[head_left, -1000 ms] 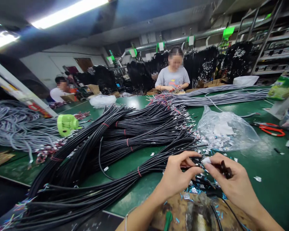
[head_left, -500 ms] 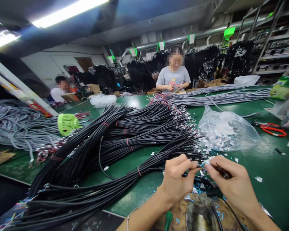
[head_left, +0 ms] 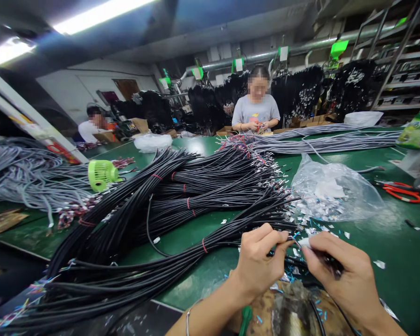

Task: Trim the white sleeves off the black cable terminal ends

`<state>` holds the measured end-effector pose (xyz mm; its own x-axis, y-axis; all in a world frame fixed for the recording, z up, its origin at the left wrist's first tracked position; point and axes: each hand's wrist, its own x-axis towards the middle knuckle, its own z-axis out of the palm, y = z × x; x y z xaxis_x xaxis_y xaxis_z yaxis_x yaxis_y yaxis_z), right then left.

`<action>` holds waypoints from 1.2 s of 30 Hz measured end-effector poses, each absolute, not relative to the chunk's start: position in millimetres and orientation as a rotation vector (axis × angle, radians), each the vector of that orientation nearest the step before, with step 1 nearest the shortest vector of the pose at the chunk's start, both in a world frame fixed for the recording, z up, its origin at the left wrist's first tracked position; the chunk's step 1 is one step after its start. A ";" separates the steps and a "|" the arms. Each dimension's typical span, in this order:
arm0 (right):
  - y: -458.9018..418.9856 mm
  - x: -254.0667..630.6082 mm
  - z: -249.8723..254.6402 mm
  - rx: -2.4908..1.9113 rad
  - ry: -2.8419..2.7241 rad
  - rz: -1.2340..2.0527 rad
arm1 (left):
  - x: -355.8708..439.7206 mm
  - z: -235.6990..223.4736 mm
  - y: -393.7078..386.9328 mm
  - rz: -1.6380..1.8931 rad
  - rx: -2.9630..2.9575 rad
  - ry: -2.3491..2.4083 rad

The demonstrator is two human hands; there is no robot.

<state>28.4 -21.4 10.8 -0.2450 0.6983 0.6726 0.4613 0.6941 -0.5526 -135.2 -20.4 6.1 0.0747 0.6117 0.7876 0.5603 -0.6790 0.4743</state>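
Note:
My left hand (head_left: 261,256) is closed, pinching the end of a black cable (head_left: 290,236) between thumb and forefinger. Thin wires stick out of that end toward my right hand (head_left: 348,270). The fingers of my right hand are curled, with a dark tool (head_left: 334,266) partly hidden in the palm. A white piece (head_left: 304,242) shows at its forefinger and thumb, close to the wires; whether it is a wrap or a finger cover I cannot tell. Black cable bundles (head_left: 189,254) tied with red bands lie left of my hands.
A clear plastic bag (head_left: 357,196) with white scraps lies ahead, near red-handled pliers (head_left: 402,190). Grey cables (head_left: 336,144) stretch along the back. A green fan (head_left: 102,175) stands at left. A worn wooden board (head_left: 262,308) is below my hands. A co-worker (head_left: 255,109) sits opposite.
My right hand has shifted slightly right and turned, pulling a little away from my left hand. My left hand keeps its pinch on the cable. The view has swung slightly left.

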 end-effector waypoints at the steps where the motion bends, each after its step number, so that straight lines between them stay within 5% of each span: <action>1: -20.3 29.2 10.3 -0.948 -1.877 0.343 | -136.0 7.2 -20.4 1.721 2.249 1.230; 36: -14.7 28.0 3.0 -1.131 -1.851 0.503 | -140.8 12.8 -22.7 1.769 2.314 1.232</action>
<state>28.0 -14.7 3.0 -0.1944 0.8588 0.4740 0.5007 0.5024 -0.7049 -140.8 -22.7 12.8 0.0708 0.5581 0.8268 0.5820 -0.6962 0.4202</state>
